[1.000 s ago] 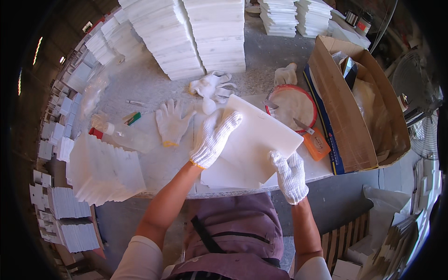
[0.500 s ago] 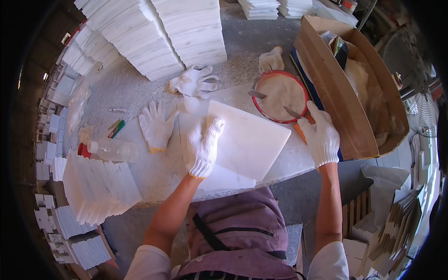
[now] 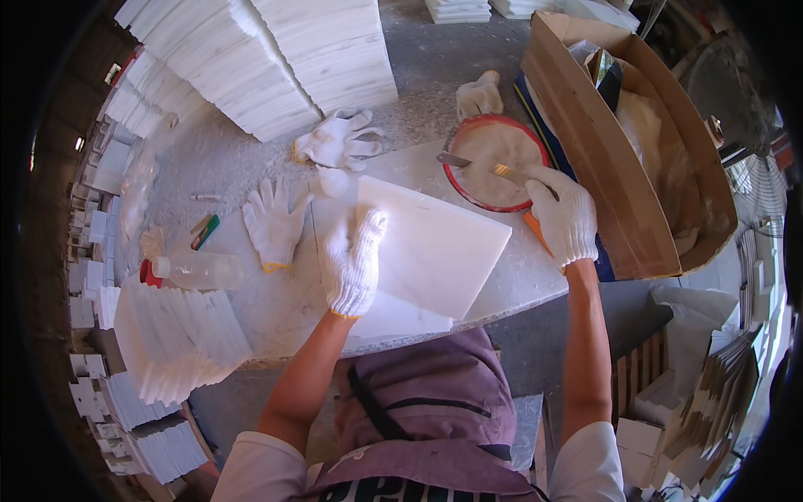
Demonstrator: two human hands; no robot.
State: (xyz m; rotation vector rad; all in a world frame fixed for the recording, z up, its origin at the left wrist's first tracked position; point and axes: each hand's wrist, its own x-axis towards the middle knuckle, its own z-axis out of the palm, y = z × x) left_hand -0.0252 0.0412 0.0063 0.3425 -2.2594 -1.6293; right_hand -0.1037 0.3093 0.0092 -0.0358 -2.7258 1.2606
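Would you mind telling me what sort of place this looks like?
Probably a stone or tile workshop. Stacks of white slabs crowd the dusty worktable, a white tile lies under the gloved left hand, and the right hand works a scraper in a red bowl.

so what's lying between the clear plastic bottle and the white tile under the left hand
In the head view, a spare white glove lies flat on the table between the bottle and the white tile that the left hand presses.

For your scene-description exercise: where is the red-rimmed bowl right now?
In the head view, the red-rimmed bowl sits on the table's far right, between the white tile and the cardboard box, just beyond the right hand.
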